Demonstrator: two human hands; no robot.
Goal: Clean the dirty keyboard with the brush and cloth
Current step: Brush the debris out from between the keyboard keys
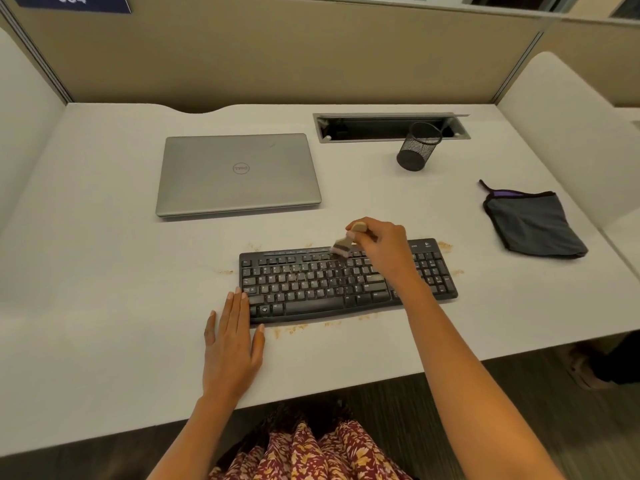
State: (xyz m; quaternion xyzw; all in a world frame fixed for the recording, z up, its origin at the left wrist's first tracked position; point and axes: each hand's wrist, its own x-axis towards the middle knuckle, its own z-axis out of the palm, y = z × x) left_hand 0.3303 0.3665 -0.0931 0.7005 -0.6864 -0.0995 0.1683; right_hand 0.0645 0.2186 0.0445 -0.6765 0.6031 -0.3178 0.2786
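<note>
— Where is the brush [343,244] sitting?
— The right hand [381,245] is gripping it, bristles on the keyboard's [346,284] far row; the keys are running left-right.
— And the left hand [232,344]?
— Lying flat, fingers spread, bracing the near-left corner.

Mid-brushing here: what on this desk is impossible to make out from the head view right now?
- Keys under the right hand and forearm: covered on the keyboard.
- Brush handle: mostly wrapped by the fingers.
- Key legends: too small and blurred.
- Inside of the mesh cup: too dark to tell.
- Blue sign: cut off by the top edge.
</note>
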